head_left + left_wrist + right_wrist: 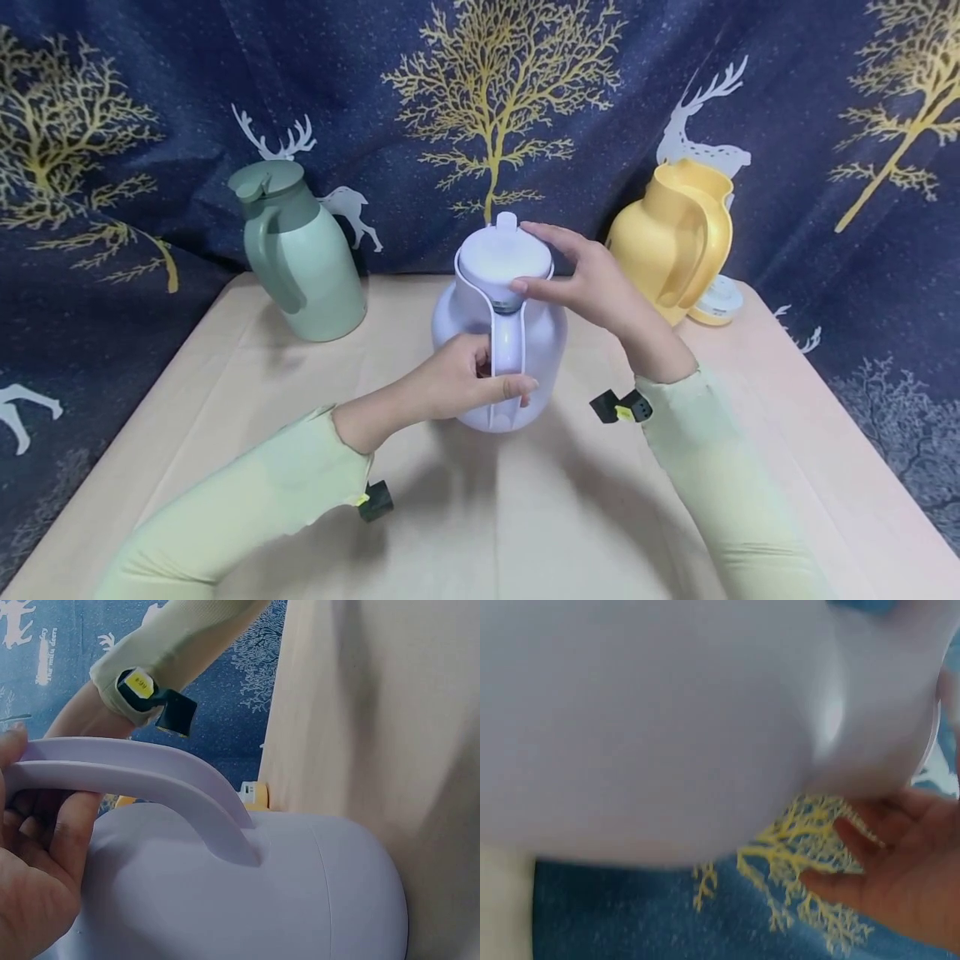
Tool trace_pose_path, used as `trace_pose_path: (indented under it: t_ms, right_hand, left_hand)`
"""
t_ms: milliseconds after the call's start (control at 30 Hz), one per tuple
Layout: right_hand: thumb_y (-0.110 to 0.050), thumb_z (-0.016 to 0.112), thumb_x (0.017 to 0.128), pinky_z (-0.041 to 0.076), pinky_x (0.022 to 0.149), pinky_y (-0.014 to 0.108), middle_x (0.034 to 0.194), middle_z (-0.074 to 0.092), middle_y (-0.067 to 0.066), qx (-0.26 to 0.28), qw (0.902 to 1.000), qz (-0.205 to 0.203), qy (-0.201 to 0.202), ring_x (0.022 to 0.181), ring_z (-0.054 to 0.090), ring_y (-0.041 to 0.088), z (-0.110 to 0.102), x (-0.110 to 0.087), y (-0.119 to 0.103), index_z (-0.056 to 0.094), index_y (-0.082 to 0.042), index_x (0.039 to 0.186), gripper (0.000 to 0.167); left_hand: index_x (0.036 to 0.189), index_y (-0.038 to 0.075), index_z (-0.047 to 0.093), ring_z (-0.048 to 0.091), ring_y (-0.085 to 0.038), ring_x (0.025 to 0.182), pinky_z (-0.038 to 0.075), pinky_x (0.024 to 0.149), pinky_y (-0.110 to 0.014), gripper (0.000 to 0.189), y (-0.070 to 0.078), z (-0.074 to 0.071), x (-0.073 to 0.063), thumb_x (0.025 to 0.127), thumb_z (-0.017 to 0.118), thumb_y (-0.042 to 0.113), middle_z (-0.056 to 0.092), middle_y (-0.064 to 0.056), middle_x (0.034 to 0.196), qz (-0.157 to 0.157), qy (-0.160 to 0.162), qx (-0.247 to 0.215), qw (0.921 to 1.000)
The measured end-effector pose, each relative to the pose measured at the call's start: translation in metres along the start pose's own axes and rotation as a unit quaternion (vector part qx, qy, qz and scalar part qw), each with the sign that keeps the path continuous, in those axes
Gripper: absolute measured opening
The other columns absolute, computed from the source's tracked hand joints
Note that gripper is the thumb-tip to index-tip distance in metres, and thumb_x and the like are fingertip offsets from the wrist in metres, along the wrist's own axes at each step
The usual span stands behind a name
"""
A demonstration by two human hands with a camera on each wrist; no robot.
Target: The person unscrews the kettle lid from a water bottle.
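A lavender thermos jug (546, 354) stands upright mid-table, its handle (508, 346) facing me. My left hand (453, 379) grips that handle, thumb lying across its front; the left wrist view has the fingers (71, 832) reaching around behind it. On top sits a round lavender lid (504, 254) with a small tab at the back. My right hand (592, 279) holds the lid between thumb and forefinger, thumb at the near edge and forefinger by the tab. A dark ring shows beneath the lid's near edge. In the right wrist view the other fingers (855, 840) lie close beside the jug's neck.
At the back left stands a green thermos jug (318, 267) with its lid on. A yellow jug (637, 242) without a lid stands back right, a white-and-yellow lid (717, 300) on the table beside it. A dark blue patterned cloth (405, 217) hangs behind the table.
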State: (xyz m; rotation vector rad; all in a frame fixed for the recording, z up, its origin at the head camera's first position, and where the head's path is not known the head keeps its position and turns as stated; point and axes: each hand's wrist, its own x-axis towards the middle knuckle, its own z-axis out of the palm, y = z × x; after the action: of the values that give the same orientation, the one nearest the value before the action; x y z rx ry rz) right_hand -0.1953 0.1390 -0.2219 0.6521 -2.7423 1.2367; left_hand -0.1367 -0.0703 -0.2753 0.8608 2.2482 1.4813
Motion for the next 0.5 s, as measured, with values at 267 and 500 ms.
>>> trace_pose_path:
  t_ms: [267, 500]
  right_hand:
    - [-0.018, 0.078, 0.091, 0.027, 0.126, 0.052, 0.160, 0.045, 0.012, -0.007, 0.9954, -0.067, -0.068, 0.152, 0.036, 0.028, -0.013, 0.014, 0.014, 0.050, -0.016, 0.152, 0.068]
    - [-0.018, 0.075, 0.093, 0.036, 0.121, 0.050, 0.162, 0.042, 0.011, 0.046, 0.9898, -0.075, -0.112, 0.145, 0.043, 0.025, -0.020, 0.021, 0.024, 0.044, -0.015, 0.156, 0.070]
  left_hand:
    - [0.104, 0.002, 0.071, 0.069, -0.004, 0.082, 0.057, 0.084, -0.028, 0.016, -0.001, -0.001, -0.002, 0.095, 0.071, 0.015, 0.078, -0.011, 0.089, -0.006, 0.005, -0.003, 1.0000]
    - [0.106, 0.002, 0.071, 0.069, -0.004, 0.082, 0.057, 0.084, -0.028, 0.017, -0.001, 0.001, 0.001, 0.094, 0.072, 0.015, 0.078, -0.011, 0.090, -0.008, 0.007, 0.005, 0.9999]
